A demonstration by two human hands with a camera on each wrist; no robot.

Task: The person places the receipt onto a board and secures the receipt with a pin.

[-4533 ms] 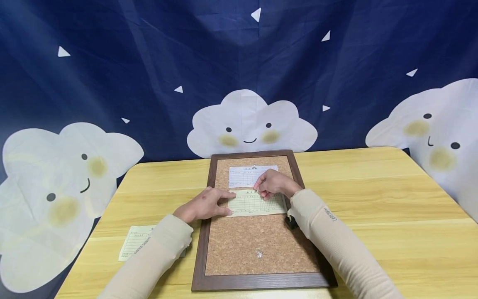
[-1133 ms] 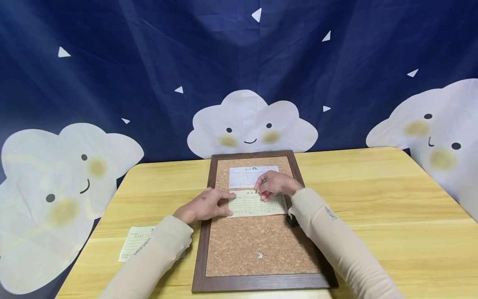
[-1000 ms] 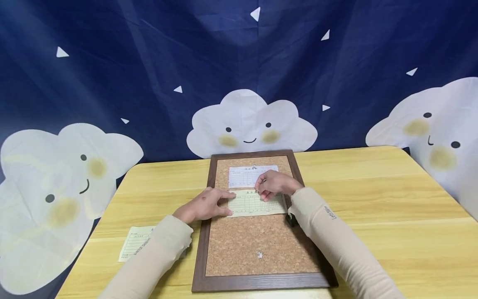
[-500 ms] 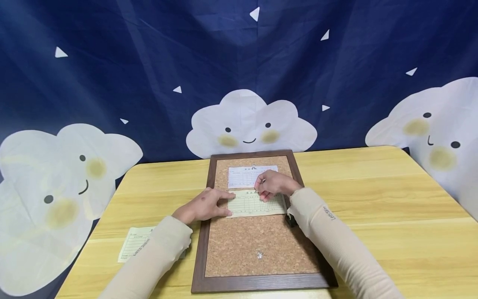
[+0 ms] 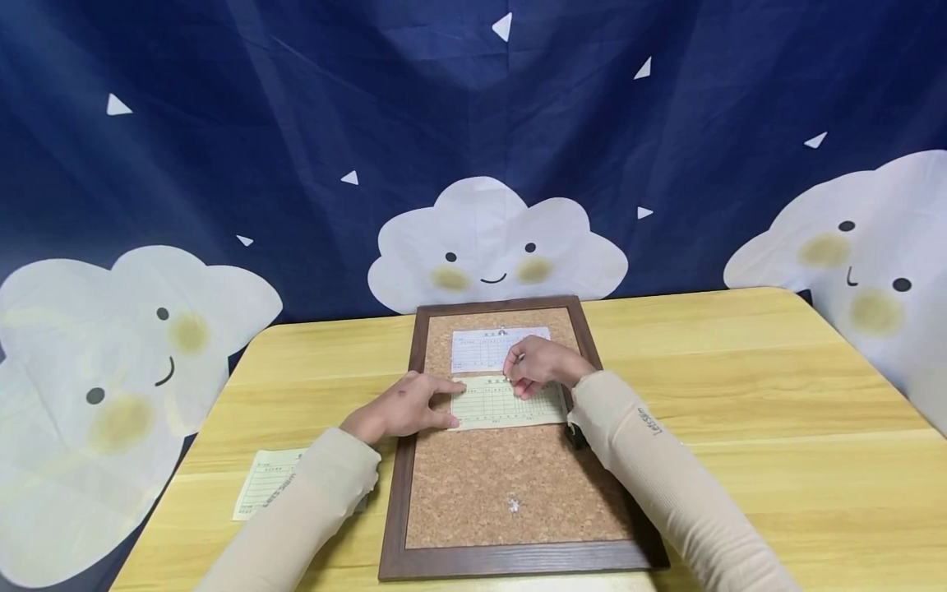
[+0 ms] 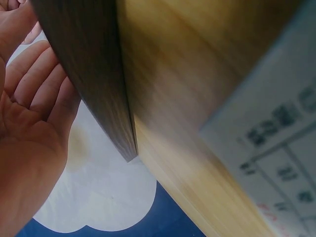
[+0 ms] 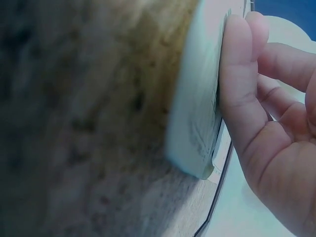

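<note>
A framed corkboard [image 5: 462, 485] lies on the wooden table, with a pale yellow printed slip [image 5: 481, 403] across its middle. My left hand [image 5: 403, 404] rests over the board's left frame. Its thumb and forefinger lie extended on the slip's left end. At the slip's top edge my right hand [image 5: 543, 363] pinches a small pushpin [image 5: 508, 379], mostly hidden by the fingertips. In the right wrist view, the slip [image 7: 195, 113] curls up at its edge beside the fingers. Above it a white printed slip [image 5: 473, 352] is held by a clear pushpin [image 5: 502, 331].
Several small clear pieces, seemingly pushpins [image 5: 514, 506], sit on the lower cork. Another yellow slip [image 5: 268, 481] lies on the table [image 5: 777, 378] left of the board, partly under the left sleeve. A blue cloud-patterned curtain [image 5: 318, 99] hangs behind.
Both hands stay in nearly the same place, the right still at the yellow slip's top edge. Only a slight shift of the head view shows.
</note>
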